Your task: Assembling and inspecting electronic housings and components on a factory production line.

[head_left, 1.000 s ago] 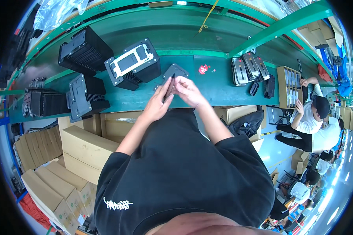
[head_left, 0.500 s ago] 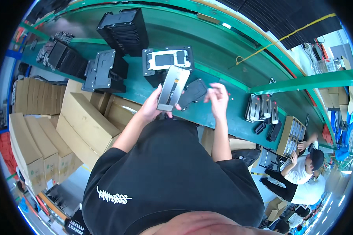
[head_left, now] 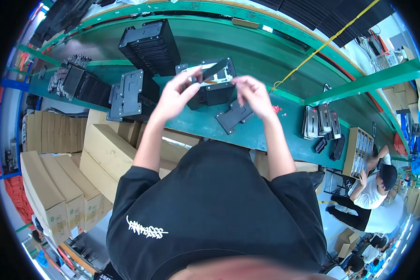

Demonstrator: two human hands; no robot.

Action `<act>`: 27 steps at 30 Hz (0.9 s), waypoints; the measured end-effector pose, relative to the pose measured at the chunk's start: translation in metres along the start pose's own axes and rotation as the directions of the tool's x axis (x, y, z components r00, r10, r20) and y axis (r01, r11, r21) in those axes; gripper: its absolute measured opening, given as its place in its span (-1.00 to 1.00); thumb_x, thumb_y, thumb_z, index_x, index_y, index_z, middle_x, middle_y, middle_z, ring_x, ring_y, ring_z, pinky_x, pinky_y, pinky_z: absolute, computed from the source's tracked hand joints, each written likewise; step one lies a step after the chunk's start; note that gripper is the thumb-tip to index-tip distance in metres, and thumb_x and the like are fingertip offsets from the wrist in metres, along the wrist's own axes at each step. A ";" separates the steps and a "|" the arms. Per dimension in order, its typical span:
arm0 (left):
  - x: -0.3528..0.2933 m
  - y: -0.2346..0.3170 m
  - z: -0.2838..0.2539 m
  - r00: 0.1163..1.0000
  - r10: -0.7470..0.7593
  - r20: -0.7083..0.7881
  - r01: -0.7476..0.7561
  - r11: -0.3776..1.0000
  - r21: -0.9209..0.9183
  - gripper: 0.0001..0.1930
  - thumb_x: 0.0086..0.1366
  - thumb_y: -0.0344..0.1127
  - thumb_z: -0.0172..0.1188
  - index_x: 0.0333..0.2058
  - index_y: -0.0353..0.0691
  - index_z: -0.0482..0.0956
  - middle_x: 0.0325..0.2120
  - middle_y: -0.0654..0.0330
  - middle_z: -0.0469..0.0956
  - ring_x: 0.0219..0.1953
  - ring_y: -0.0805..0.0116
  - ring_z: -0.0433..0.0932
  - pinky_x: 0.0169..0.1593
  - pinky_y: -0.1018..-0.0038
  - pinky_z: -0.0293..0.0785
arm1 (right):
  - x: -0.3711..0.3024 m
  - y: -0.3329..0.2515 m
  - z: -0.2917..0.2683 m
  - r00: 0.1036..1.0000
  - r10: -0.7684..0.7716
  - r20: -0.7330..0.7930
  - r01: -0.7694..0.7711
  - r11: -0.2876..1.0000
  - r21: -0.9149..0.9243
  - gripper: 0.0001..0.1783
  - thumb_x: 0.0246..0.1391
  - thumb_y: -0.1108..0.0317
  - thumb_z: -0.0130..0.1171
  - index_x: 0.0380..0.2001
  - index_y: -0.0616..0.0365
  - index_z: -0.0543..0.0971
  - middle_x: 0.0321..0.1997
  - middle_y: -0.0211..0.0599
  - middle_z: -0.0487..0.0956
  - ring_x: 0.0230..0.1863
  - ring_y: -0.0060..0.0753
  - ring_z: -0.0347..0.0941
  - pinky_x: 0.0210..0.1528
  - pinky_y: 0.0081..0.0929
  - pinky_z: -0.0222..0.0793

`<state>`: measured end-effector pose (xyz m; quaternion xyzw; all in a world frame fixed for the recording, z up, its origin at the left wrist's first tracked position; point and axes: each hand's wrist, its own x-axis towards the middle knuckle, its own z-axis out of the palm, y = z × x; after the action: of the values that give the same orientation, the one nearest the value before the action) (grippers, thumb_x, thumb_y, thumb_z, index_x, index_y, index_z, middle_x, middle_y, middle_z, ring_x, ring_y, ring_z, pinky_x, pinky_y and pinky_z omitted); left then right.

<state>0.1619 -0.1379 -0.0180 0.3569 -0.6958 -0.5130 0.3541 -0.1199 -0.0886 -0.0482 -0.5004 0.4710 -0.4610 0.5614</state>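
Note:
My left hand grips a slim flat panel, its dark side tilted up, over a stack of black trays. On the top tray lies a white frame, partly covered by the panel. To the right, my right hand is raised near the tray's front corner, fingers loosely bent and apart. I see nothing between them. Below and beside it, a loose black plate with cut-out edges lies on the green bench.
Tall stacks of black trays stand at back left. Stacked silver panels sit right, near a cardboard box. Large cartons flank me at left. A green beam crosses at right. A co-worker works further right.
The panel has moved up and away over the tray stack, tilting from its silver side to a dark one. My right hand has come closer to the stack.

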 end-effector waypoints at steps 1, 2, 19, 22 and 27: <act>0.005 0.000 -0.002 1.000 -0.001 0.006 0.001 1.000 0.003 -0.49 0.43 -0.06 0.19 0.24 -0.18 0.46 -0.01 0.15 0.59 -0.14 0.31 0.59 -0.13 0.42 0.54 | 0.006 0.004 -0.003 1.000 -0.001 -0.005 0.001 1.000 0.005 -0.73 0.38 0.33 0.08 0.05 0.13 0.62 -0.42 -0.48 0.59 -0.52 -0.69 0.46 -0.41 -0.66 0.41; 0.011 0.000 -0.004 0.997 0.061 -0.049 -0.051 0.980 0.191 -0.48 0.36 -0.09 0.27 0.22 -0.17 0.49 -0.01 0.13 0.59 -0.09 0.27 0.57 -0.05 0.38 0.51 | 0.013 0.007 -0.005 0.988 -0.016 -0.153 0.013 1.000 -0.022 -0.74 0.38 0.33 0.08 0.03 0.12 0.62 -0.38 -0.50 0.59 -0.43 -0.68 0.48 -0.34 -0.65 0.42; 0.065 -0.037 0.014 0.953 0.300 -0.031 -0.198 0.699 0.687 -0.34 0.13 -0.03 0.46 0.16 -0.21 0.52 0.00 0.05 0.60 0.11 0.06 0.46 0.25 0.20 0.29 | 0.056 0.015 -0.006 0.936 0.137 -0.325 -0.106 0.988 0.113 -0.46 0.39 0.11 0.09 0.35 0.04 0.42 0.26 -0.29 0.52 0.22 -0.30 0.46 0.16 -0.35 0.38; 0.067 -0.038 0.016 0.956 0.292 -0.017 -0.204 0.706 0.678 -0.33 0.13 -0.02 0.46 0.16 -0.20 0.51 0.00 0.06 0.60 0.11 0.06 0.46 0.28 0.16 0.26 | 0.063 0.029 -0.006 0.951 0.123 -0.283 -0.102 0.991 0.086 -0.43 0.39 0.10 0.09 0.37 0.07 0.39 0.28 -0.26 0.51 0.24 -0.31 0.44 0.19 -0.36 0.37; 0.061 -0.028 0.019 0.950 0.310 0.023 -0.217 0.611 0.761 -0.32 0.11 -0.01 0.47 0.16 -0.16 0.51 0.02 0.09 0.59 0.14 0.03 0.46 0.37 -0.02 0.15 | 0.065 0.037 -0.007 0.972 0.098 -0.213 -0.104 0.994 -0.017 -0.39 0.37 0.10 0.13 0.38 0.12 0.37 0.30 -0.26 0.50 0.26 -0.37 0.42 0.24 -0.40 0.33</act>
<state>0.1194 -0.1882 -0.0414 0.3930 -0.8694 -0.0981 0.2829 -0.1165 -0.1515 -0.0899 -0.4315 0.5594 -0.4761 0.5237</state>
